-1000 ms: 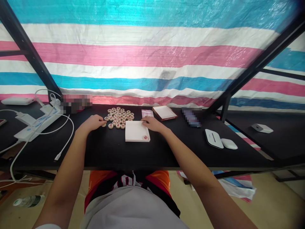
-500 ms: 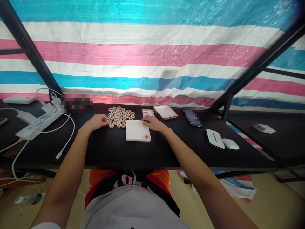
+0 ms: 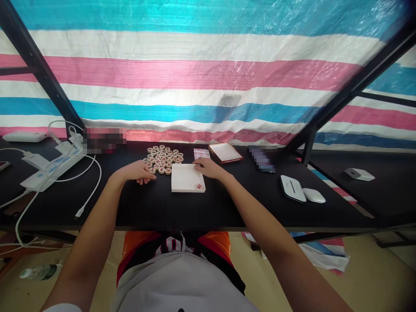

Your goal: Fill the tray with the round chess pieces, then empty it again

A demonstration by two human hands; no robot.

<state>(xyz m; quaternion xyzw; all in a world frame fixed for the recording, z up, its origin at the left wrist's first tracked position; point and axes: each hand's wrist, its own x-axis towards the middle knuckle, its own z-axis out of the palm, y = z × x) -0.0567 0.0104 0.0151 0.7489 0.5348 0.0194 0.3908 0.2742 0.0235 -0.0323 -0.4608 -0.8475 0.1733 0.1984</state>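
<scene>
Round Chinese chess pieces (image 3: 162, 157) with red or dark characters lie in a loose cluster on the black desk. At its near left edge, my left hand (image 3: 143, 172) is curled, its fingertips closed about one chess piece (image 3: 152, 170) resting on the desk. A shallow white box (image 3: 186, 178) stands just right of the cluster, open side up. A single red-marked chess piece (image 3: 199, 186) lies in its near right corner. With fingers over the box's far right corner, my right hand (image 3: 208, 167) holds it.
Behind the box are a red-and-white paper (image 3: 202, 154) and a brown-edged lid (image 3: 225, 153). A power strip (image 3: 52, 168) with white cables is on the left. To the right lie a white flat device (image 3: 293, 189) and a white mouse-shaped object (image 3: 314, 195).
My left hand has moved toward me and slightly right, from the cluster's left side to the nearest left piece. My right hand and the box stay in place.
</scene>
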